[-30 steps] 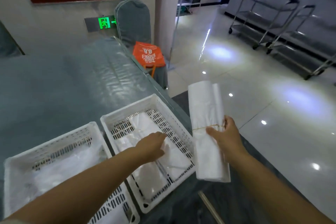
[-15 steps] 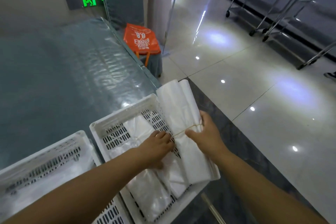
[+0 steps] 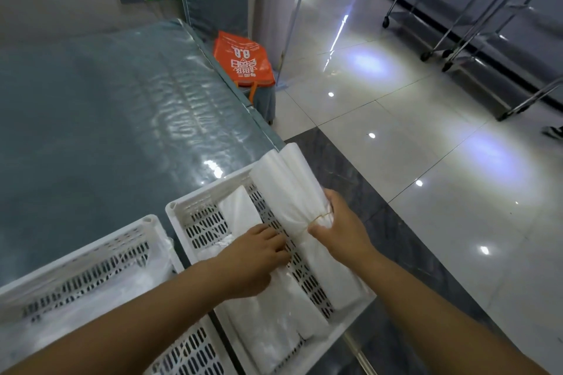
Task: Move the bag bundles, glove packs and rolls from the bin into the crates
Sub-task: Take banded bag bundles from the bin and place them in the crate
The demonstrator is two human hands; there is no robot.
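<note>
The right hand (image 3: 341, 230) has its grip closed on the tied bag bundle (image 3: 292, 192) over the crate (image 3: 195, 207) rim, left hand (image 3: 256, 259) flat alongside; its overhanging far end could tip out.

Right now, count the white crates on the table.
2. One crate lies under both hands; the other crate sits left of it, partly cut off by the frame.
</note>
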